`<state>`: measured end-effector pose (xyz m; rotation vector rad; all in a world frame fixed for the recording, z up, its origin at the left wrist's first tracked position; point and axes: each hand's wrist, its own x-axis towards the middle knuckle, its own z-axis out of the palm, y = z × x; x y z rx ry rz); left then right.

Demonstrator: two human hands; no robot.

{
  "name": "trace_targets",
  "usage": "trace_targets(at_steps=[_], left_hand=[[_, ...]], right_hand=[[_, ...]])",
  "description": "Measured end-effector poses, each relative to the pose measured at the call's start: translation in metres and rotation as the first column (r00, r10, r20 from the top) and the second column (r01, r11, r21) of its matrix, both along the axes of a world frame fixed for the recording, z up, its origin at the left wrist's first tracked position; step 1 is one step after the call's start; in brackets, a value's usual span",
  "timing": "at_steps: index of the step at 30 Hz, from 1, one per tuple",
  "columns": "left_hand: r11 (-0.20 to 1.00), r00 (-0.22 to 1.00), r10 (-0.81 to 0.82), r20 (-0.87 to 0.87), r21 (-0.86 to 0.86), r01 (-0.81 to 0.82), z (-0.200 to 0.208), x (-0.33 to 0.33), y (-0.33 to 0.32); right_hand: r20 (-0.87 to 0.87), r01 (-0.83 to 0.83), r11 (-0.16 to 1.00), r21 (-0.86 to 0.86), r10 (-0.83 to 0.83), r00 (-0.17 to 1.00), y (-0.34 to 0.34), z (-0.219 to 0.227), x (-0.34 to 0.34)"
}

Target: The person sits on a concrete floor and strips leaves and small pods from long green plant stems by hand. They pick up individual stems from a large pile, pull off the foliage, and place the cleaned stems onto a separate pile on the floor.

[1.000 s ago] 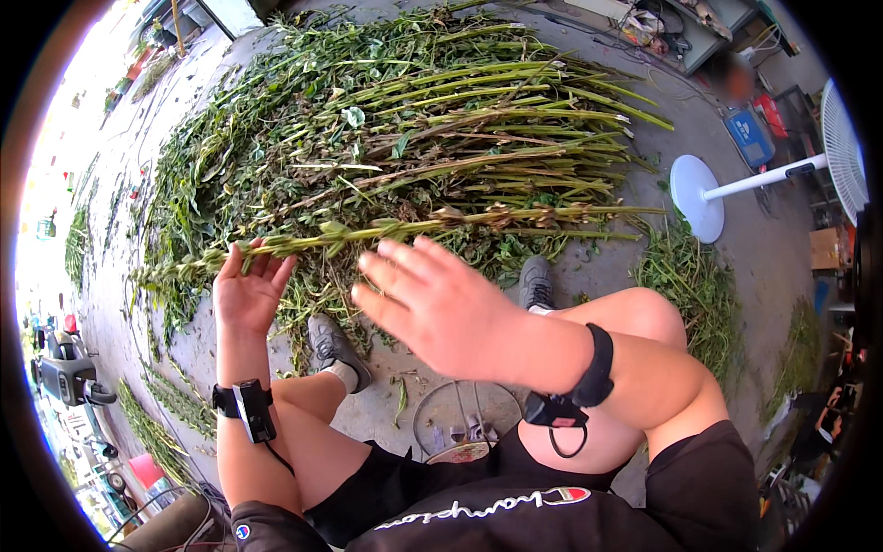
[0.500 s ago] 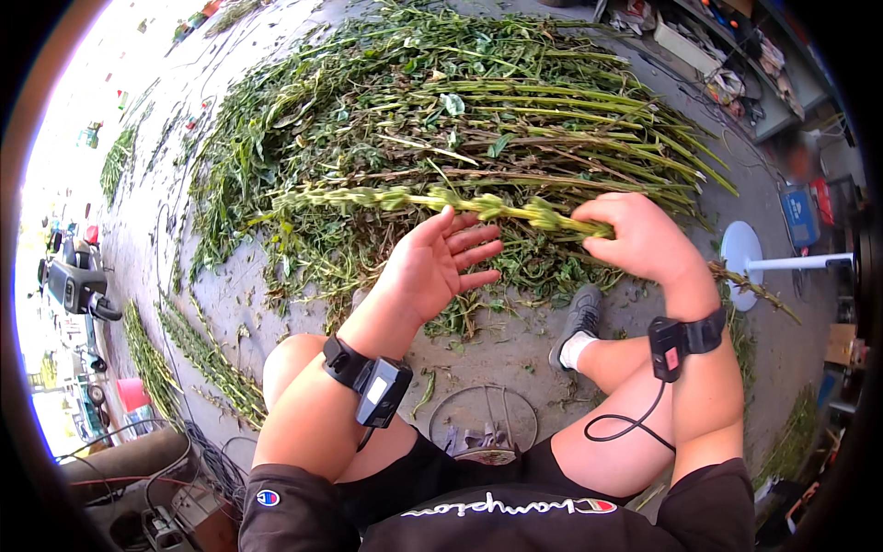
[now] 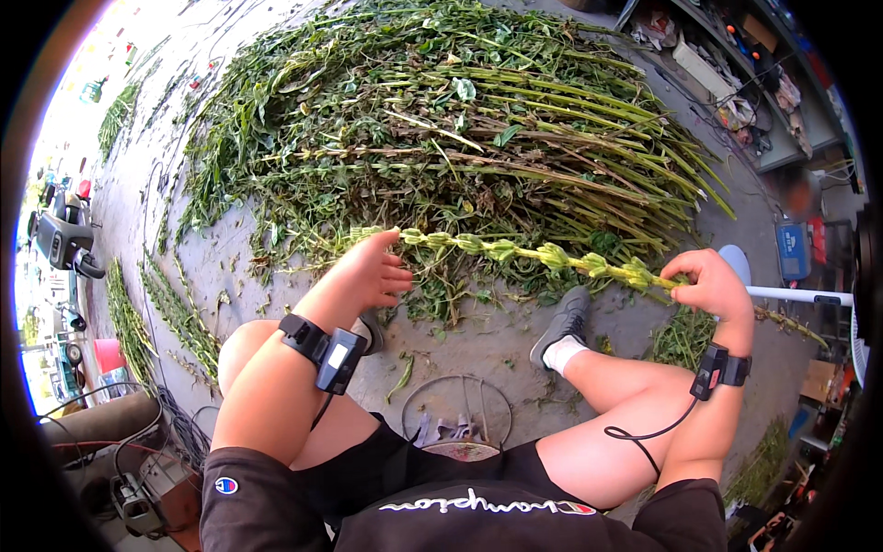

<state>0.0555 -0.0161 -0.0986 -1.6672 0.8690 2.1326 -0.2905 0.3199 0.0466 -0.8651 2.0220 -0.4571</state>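
A green sesame stalk with plump pods along its stem stretches across in front of me. My right hand pinches it near the right, between thumb and fingers, and a thinner part shows beyond the wrist. Near the stalk's leafy left tip is my left hand, its fingers spread apart and its thumb side against the stalk. Behind the stalk lies a broad heap of cut stalks and leaves, their bare stems toward the right.
More stalks lie on the floor at left, beside cables. A round wire-framed object stands between my legs. At right are a white stand's pole, a blue box and shelving.
My right hand has moved right and nearer with the stalk. My left hand has shifted left along it toward the tip and turned, and the whole view has shifted slightly.
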Motion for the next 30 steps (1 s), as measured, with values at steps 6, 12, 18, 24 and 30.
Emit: trace_targets(at_steps=[6,12,18,24,30], left_hand=[[0.945,0.935,0.323,-0.146,0.007,-0.326,-0.01,-0.014,0.016],[0.858,0.838,0.484,-0.254,-0.054,-0.512,-0.001,-0.034,0.025],[0.852,0.738,0.495,-0.459,0.091,-0.515,0.017,-0.066,0.044],[0.935,0.676,0.333,-0.658,0.139,-0.325,0.03,-0.095,0.087],[0.969,0.613,0.206,-0.763,0.071,-0.237,0.044,-0.114,0.097]], right_hand=[[0.175,0.036,0.99,0.136,-0.06,0.983,0.02,-0.005,-0.002],[0.077,-0.051,0.972,0.228,0.035,0.996,0.016,-0.019,-0.013],[-0.261,-0.146,0.976,0.162,0.185,0.947,0.031,-0.02,-0.038],[-0.294,-0.286,0.929,-0.235,0.212,0.932,-0.055,-0.012,0.039],[-0.195,-0.295,0.917,-0.269,0.249,0.949,-0.126,-0.024,0.097]])
